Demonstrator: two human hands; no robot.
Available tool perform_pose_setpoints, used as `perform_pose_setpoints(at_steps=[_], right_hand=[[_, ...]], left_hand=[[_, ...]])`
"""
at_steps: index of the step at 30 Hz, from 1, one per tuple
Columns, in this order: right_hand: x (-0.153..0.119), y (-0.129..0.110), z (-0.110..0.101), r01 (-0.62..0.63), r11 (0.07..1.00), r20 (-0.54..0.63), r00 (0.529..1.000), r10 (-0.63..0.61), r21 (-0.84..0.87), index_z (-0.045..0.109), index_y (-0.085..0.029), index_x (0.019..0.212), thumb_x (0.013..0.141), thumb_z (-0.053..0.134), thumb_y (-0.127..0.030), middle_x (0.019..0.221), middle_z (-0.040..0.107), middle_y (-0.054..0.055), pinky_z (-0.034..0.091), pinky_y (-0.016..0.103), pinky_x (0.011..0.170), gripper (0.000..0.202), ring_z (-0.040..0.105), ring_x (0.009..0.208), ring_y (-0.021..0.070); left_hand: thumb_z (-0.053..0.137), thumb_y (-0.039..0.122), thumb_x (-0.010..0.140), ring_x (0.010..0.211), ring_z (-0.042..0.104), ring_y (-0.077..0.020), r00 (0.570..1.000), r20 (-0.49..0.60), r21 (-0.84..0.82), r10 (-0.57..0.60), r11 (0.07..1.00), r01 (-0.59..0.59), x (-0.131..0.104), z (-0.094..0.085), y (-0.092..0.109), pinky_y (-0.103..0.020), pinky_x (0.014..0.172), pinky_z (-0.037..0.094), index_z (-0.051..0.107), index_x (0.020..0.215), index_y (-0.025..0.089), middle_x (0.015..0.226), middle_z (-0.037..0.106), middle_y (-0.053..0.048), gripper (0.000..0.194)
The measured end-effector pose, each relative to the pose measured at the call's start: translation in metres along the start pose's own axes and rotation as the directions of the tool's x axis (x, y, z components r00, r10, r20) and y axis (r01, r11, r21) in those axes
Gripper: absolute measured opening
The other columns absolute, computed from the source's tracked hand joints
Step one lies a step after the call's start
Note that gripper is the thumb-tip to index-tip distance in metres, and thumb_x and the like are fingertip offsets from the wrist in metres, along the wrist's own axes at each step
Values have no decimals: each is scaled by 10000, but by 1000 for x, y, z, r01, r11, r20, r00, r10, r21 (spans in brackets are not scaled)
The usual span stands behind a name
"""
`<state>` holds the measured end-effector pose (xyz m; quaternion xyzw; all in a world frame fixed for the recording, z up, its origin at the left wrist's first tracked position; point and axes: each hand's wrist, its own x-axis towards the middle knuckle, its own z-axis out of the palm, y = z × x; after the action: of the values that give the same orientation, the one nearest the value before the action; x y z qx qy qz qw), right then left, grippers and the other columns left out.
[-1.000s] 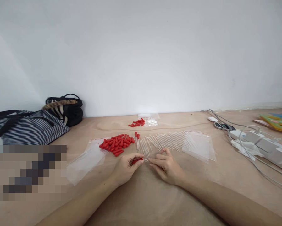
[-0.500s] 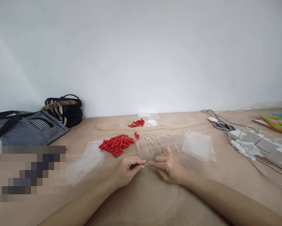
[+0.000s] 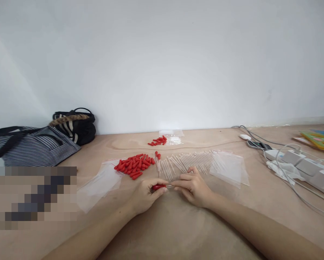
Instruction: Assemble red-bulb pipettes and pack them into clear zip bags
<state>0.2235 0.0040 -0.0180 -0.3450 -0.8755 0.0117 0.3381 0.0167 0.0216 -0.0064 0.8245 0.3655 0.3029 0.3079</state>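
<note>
My left hand (image 3: 148, 195) pinches a red rubber bulb (image 3: 158, 187) at the middle of the table. Between the two hands a thin clear tube (image 3: 169, 186) shows at the bulb's mouth, and my right hand (image 3: 193, 187) grips it with thumb and forefinger. Beyond my left hand is a pile of red bulbs (image 3: 133, 164). A long row of thin clear tubes (image 3: 197, 161) lies behind my right hand. At its left end lie a few tubes with red bulbs on them (image 3: 158, 159).
Clear plastic bags (image 3: 98, 186) lie left of the pile, and more bags (image 3: 233, 169) at the right. Farther back are small red bulbs (image 3: 158, 141) and tubes. A power strip (image 3: 302, 162) with cables stands right; bags (image 3: 39, 144) stand left.
The view has shifted slightly. More of the red bulb shows between the fingers of my left hand; both hands keep their grip.
</note>
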Motion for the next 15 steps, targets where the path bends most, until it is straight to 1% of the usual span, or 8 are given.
perform_pose_setpoints(at_steps=[3,6,9,13,15], right_hand=[[-1,3,-2,-58,997,7,998,57,42,595,-209,954,839,462,-256,733,621,0,245,309,740,182,530,672,102],[-3,4,-4,-69,995,15,998,68,76,592,-200,925,835,466,-228,777,637,0,249,310,753,158,537,697,100],[-3,3,-4,-54,995,-3,999,54,81,601,-192,853,834,441,-190,765,638,0,247,316,757,161,534,695,102],[-4,0,0,-29,999,-79,996,33,46,610,-185,850,832,424,-191,708,624,7,247,327,746,187,514,649,107],[-4,-1,2,-26,999,-91,995,29,29,612,-185,842,833,416,-193,695,619,8,245,329,745,196,506,633,105]], left_hand=[[562,219,741,706,610,-138,998,-61,-67,-3,998,-2,1,1,-2,-226,655,482,625,855,168,783,671,-9,140],[574,224,730,677,603,-134,996,-86,-92,2,996,-10,2,2,-3,-224,638,477,636,802,168,749,667,-7,111],[579,235,723,666,598,-137,995,-93,-138,-28,990,15,2,5,-4,-227,627,475,644,803,169,733,666,-8,123],[580,247,720,627,581,-130,995,-76,-195,-70,979,54,0,8,-7,-224,593,467,640,813,161,704,655,-7,140],[586,251,714,607,568,-125,995,-71,-203,-71,978,55,0,9,-8,-222,576,460,637,808,159,692,646,-4,141]])
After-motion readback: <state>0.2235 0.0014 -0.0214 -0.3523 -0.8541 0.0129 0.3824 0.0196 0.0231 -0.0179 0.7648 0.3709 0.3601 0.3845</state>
